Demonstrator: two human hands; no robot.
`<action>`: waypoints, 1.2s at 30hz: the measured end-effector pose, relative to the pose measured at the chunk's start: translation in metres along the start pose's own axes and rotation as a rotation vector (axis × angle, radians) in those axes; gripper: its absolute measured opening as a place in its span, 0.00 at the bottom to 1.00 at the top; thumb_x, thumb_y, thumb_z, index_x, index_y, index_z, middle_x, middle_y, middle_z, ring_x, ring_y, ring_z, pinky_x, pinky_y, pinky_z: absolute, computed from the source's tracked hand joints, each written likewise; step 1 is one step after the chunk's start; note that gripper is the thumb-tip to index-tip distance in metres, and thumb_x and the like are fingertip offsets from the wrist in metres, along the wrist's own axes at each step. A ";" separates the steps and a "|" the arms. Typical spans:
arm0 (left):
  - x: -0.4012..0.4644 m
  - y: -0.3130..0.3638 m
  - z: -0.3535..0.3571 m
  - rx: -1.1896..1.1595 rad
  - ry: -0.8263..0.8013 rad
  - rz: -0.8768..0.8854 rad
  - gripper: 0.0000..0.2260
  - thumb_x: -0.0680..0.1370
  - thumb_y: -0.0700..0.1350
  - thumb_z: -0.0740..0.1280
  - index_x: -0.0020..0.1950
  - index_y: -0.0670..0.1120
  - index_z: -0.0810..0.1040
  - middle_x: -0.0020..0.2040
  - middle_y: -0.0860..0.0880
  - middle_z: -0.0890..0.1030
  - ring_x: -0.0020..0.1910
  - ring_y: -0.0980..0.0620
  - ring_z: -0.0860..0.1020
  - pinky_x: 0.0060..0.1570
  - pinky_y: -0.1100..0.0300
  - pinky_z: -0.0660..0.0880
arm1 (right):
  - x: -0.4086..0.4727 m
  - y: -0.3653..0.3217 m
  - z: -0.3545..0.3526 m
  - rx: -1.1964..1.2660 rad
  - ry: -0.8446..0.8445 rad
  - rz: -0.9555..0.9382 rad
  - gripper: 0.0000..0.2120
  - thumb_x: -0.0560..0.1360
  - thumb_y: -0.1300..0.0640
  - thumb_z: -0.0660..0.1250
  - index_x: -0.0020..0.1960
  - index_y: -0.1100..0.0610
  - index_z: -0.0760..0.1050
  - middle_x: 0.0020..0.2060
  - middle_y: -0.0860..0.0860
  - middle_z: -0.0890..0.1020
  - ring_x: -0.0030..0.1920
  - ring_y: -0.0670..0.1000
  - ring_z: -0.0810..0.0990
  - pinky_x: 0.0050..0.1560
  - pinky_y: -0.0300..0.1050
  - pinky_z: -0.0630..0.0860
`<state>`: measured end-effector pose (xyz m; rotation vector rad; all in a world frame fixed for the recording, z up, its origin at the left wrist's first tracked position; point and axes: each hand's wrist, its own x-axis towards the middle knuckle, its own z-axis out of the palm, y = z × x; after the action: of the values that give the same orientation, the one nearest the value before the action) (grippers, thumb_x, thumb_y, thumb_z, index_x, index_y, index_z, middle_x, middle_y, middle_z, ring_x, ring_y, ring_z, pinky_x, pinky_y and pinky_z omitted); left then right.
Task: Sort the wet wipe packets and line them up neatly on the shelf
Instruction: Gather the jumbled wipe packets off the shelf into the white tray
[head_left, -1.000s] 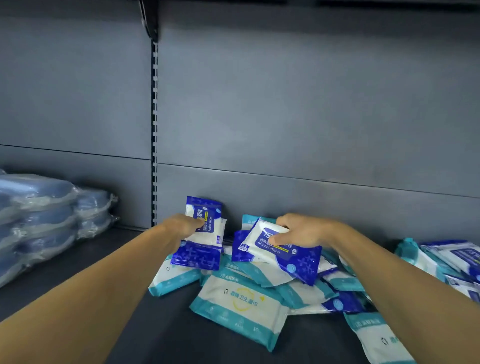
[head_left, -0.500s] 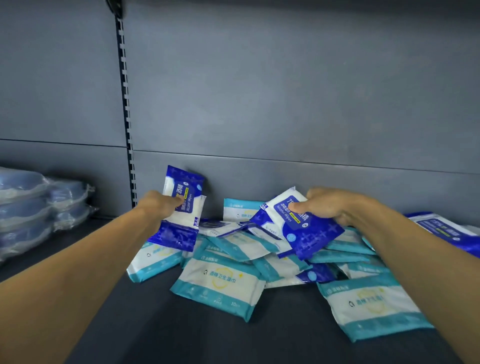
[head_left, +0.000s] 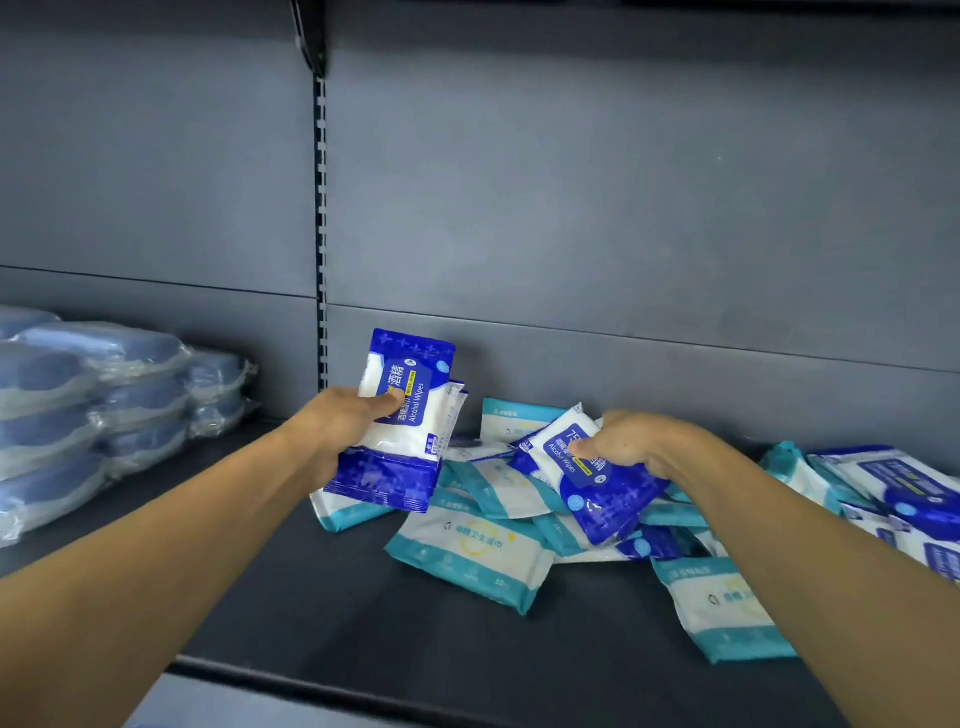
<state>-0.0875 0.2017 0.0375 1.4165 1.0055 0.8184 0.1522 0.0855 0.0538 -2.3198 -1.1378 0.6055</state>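
The left hand (head_left: 332, 436) grips upright blue alcohol-wipe packets (head_left: 402, 415) (likely gathered for lining up), while the right hand (head_left: 631, 441) pinches another blue packet (head_left: 597, 478) above the mixed pile (head_left: 493, 551) on the shelf (head_left: 322, 613).

A shop: grey metal shelf (head_left: 322, 613) with slotted upright (head_left: 321, 218), stocked with wet wipe packets (head_left: 467, 556) and wrapped blue packs (head_left: 104, 395).

Both forearms stretched forward, left hand (head_left: 337, 431) gripping a packet upright, right hand (head_left: 628, 441) pinching another
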 end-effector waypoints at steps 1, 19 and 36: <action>-0.004 -0.001 -0.003 -0.006 -0.006 0.010 0.15 0.76 0.49 0.69 0.56 0.40 0.77 0.47 0.42 0.83 0.42 0.43 0.82 0.49 0.47 0.78 | -0.001 -0.001 -0.001 0.002 0.032 -0.012 0.08 0.78 0.56 0.65 0.48 0.60 0.71 0.50 0.59 0.80 0.42 0.55 0.79 0.43 0.47 0.77; -0.130 -0.027 -0.096 0.021 -0.068 0.184 0.09 0.78 0.46 0.66 0.53 0.42 0.79 0.47 0.42 0.83 0.42 0.43 0.81 0.46 0.48 0.78 | -0.172 -0.037 0.049 0.031 0.436 -0.390 0.11 0.75 0.51 0.67 0.44 0.58 0.69 0.43 0.54 0.78 0.44 0.55 0.76 0.44 0.47 0.70; -0.245 -0.213 -0.211 0.365 -0.132 -0.010 0.09 0.77 0.47 0.68 0.52 0.43 0.75 0.47 0.46 0.83 0.45 0.44 0.81 0.47 0.50 0.78 | -0.301 -0.001 0.288 -0.024 0.139 -0.208 0.10 0.77 0.50 0.65 0.46 0.55 0.66 0.36 0.43 0.72 0.34 0.41 0.72 0.29 0.36 0.61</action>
<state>-0.4008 0.0543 -0.1360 1.7488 1.0955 0.5410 -0.1816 -0.0935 -0.1191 -2.1881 -1.3043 0.3506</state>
